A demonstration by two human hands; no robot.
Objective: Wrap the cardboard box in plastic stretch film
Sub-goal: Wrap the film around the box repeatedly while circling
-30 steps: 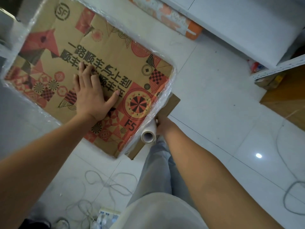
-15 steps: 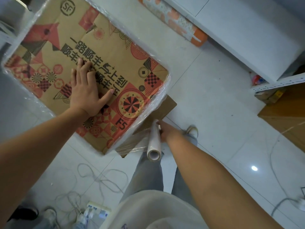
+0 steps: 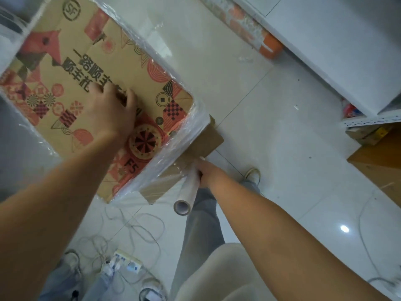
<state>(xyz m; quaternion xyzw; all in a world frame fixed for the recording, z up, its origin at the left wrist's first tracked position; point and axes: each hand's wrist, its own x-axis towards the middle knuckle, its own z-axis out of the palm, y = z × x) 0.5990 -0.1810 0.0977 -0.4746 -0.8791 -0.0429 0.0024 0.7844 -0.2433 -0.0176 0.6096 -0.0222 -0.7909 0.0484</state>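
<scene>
Two bare hands are busy with a big cardboard box [image 3: 112, 68] that stands on the white tiled floor [image 3: 271, 131]. The box is brown, with red and black patterns and dark writing on its top. Shiny clear stretch film [image 3: 191, 127] is bunched along its right edge and down the near corner.

The left hand [image 3: 110, 114] lies on top of the box, close to the near corner. Its fingers [image 3: 128, 98] are spread and bent a little, pressing on the cardboard and holding nothing.

The right hand [image 3: 202, 172] is low down beside the box's near side. Its fingers are curled round a roll of film [image 3: 187, 190], gripping it near the far end. The roll tilts, and its open near end points up toward the camera. A sheet of film stretches from the roll to the side of the box.

Grey trouser legs [image 3: 204, 216] and a shoe [image 3: 252, 175] show below the arms. Thin white cords [image 3: 138, 224] loop on the floor near a power strip [image 3: 127, 262]. White shelves [image 3: 338, 51] stand on the right, with an orange patterned packet [image 3: 256, 29] lying at their foot.
</scene>
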